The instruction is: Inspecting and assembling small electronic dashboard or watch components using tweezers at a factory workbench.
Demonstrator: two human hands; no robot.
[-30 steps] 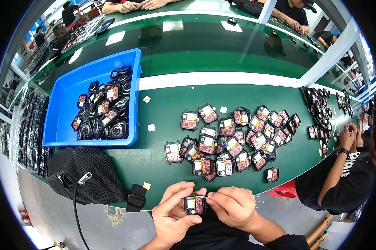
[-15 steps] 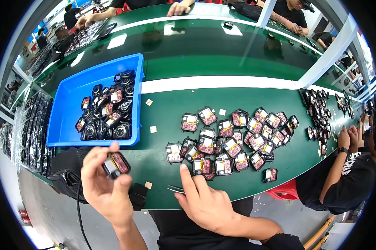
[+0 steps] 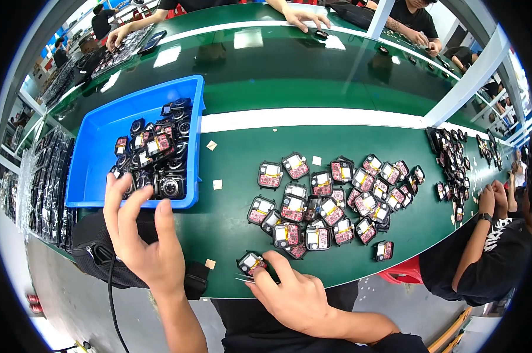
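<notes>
My left hand (image 3: pixel 145 247) is raised at the front edge of the blue bin (image 3: pixel 196 141), fingers spread with nothing between them. Inside the bin lies a heap of black watch cases (image 3: pixel 170 187), some showing pink circuit boards. My right hand (image 3: pixel 295 297) rests at the bench's near edge with metal tweezers (image 3: pixel 242 278) held in it. Its fingertips touch a single watch case (image 3: pixel 252 262) that shows a silver cell, yellow tape and a pink board. Just beyond, a loose pile of similar open watch cases (image 3: pixel 292 207) covers the green bench.
A black bag (image 3: pixel 101 250) and black trays in clear wrap (image 3: pixel 51 188) stand at the left. Small pale squares (image 3: pixel 217 184) lie on the bench. A co-worker's hand (image 3: pixel 304 19) reaches across the far belt; another person (image 3: pixel 484 235) sits at the right.
My left hand has let go of its watch case by the bin and opened. My right hand has drawn one case from the pile toward the near edge.
</notes>
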